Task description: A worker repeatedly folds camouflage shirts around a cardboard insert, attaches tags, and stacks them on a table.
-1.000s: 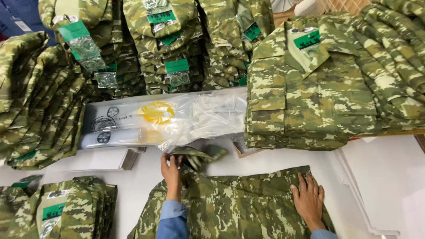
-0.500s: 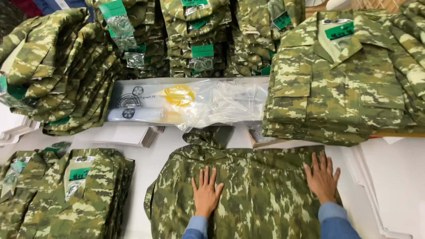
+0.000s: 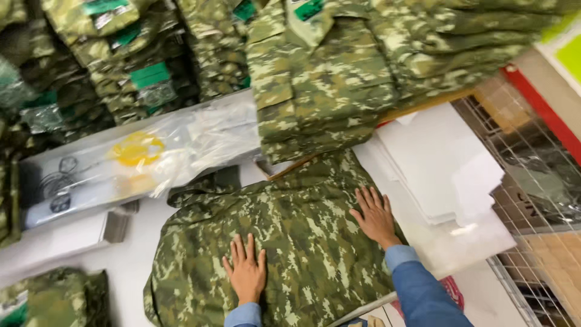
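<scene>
Head view. Camouflage garment (image 3: 284,242) lies spread flat on the white tabletop (image 3: 130,242), toward its near edge, collar end pointing at the far stacks.

Left hand (image 3: 245,272): flat, palm down, fingers spread, pressing the middle of the garment. Grip fully open, nothing held.
Right hand (image 3: 375,215): also flat and open, fingers splayed, resting on the garment's right edge, just beside the stack of white card sheets (image 3: 442,163). Nothing held.

Change over the last second: the left hand was up at the collar end, fingers closed on a fold of cloth; it has since let go and come down onto the body of the garment. The right hand has stayed flat on the right side. The cloth now looks smoother and more evenly laid. Judgement: the work has gone from tugging the collar into place to flattening the body of the garment.

Around it: folded camouflage shirts with green tags (image 3: 151,75) stacked along the far edge, one tall pile (image 3: 321,85) overhanging the collar end; clear plastic bags (image 3: 139,160) at far left; a wire basket (image 3: 532,181) at the right edge.
</scene>
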